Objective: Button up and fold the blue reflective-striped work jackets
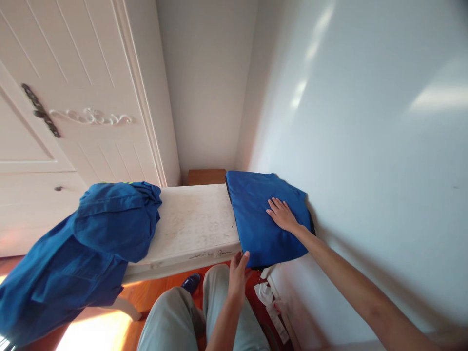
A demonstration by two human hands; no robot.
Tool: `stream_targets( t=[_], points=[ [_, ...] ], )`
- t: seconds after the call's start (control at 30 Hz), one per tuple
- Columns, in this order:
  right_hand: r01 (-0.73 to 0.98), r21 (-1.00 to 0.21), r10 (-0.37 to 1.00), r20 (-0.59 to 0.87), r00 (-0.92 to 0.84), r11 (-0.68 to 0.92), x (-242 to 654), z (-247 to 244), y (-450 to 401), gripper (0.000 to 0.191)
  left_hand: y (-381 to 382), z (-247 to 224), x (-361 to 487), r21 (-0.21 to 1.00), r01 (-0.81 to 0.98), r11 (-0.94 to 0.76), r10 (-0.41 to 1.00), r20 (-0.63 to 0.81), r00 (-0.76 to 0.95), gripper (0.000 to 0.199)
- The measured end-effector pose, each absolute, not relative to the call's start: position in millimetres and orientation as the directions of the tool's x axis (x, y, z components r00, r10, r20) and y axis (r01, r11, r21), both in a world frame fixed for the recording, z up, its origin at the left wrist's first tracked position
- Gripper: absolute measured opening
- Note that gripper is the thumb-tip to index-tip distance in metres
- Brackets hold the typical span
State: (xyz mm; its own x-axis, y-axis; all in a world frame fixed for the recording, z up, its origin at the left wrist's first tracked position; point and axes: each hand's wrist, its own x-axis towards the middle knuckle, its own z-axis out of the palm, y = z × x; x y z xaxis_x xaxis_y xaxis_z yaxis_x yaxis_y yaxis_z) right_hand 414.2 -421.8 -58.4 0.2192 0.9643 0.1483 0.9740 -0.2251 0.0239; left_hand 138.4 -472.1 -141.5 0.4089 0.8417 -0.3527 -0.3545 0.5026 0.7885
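Note:
A flat, folded blue garment (263, 234) with a dark edge lies on the right end of a white, worn bench-like table (193, 214). My right hand (283, 214) rests palm down on top of it, fingers stretched out. At the garment's near left corner is my left hand (238, 273), its thumb apart from the forefinger and touching the fabric edge. The other left fingers are partly hidden. On the table's left end, a crumpled blue garment (113, 224) hangs over the side towards the floor.
A white cabinet (84, 146) with a dark handle stands behind on the left. The pale wall (365, 146) borders the table's right end. A brown wooden box-like piece (206, 176) sits behind. White items (270, 304) lie on the floor near my legs (175, 317).

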Motion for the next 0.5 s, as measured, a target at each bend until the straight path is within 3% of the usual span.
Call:
stream_targets(
  t=[0.13, 0.3, 0.5],
  points=[
    [0.980, 0.015, 0.977, 0.076, 0.199, -0.200, 420.6, -43.6, -422.6, 0.072, -470.8, -129.8, 153.3, 0.765, -0.373, 0.525, 0.830, -0.364, 0.423, 0.062],
    [0.961, 0.051, 0.926, 0.286, 0.248, -0.273, 439.8, -32.3, -431.4, 0.070, -473.5, -129.2, 145.5, 0.825, -0.287, 0.487, 0.845, -0.361, 0.394, 0.052],
    [0.935, 0.001, 0.918, 0.191, 0.349, -0.356, 453.0, -58.5, -436.1, 0.066, -478.1, -141.4, 144.9, 0.853, -0.353, 0.386, 0.900, -0.264, 0.345, 0.041]
  ],
)
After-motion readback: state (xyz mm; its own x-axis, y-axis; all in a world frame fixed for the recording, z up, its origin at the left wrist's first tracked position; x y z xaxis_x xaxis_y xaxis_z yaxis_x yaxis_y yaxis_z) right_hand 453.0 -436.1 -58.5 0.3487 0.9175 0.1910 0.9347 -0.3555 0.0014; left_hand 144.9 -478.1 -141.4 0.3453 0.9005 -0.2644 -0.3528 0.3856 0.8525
